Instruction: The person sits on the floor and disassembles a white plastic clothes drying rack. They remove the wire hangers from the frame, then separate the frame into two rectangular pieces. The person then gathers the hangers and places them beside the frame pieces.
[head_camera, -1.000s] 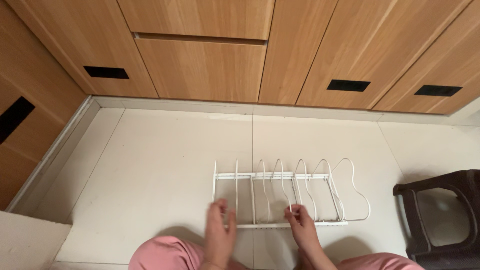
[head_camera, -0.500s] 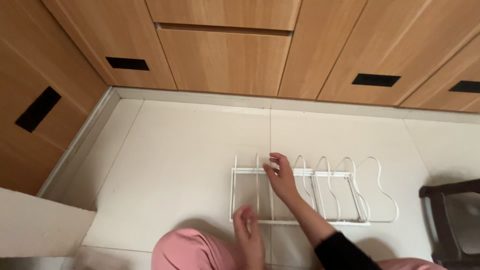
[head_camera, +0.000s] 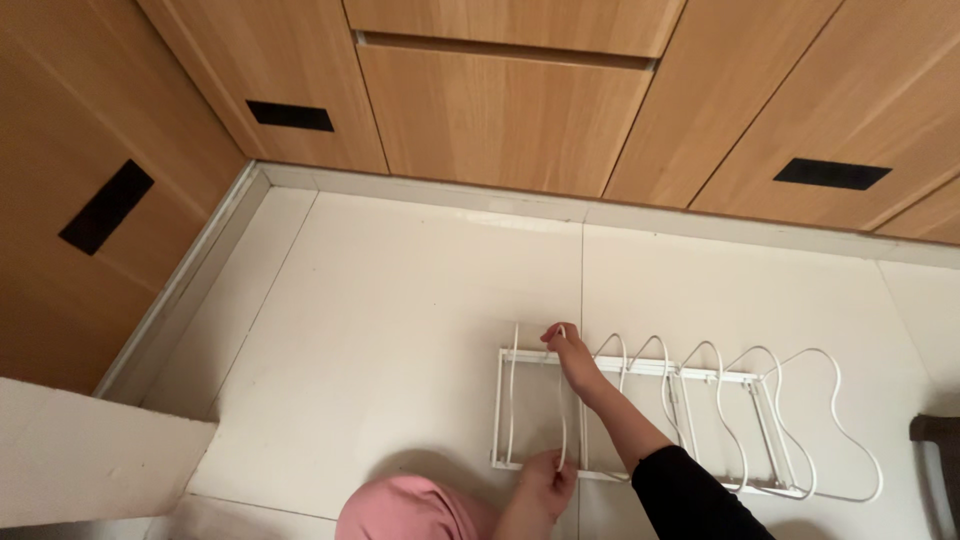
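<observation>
A white wire rack with several upright looped dividers lies on the pale tiled floor. My right hand reaches across to the far rail and pinches the top of one thin white divider wire. My left hand grips the near end of that same wire at the rack's front rail. My knee in pink trousers shows at the bottom edge, and a black sleeve covers my right forearm.
Wooden cabinet fronts with dark slot handles line the back and left walls. A grey skirting strip runs along their base. A dark stool edge shows at the right. A pale surface sits at lower left.
My right hand moved from the front rail to the far rail and took the divider's top. My left hand closed on its near end. The view shifted left, so the rack sits further right.
</observation>
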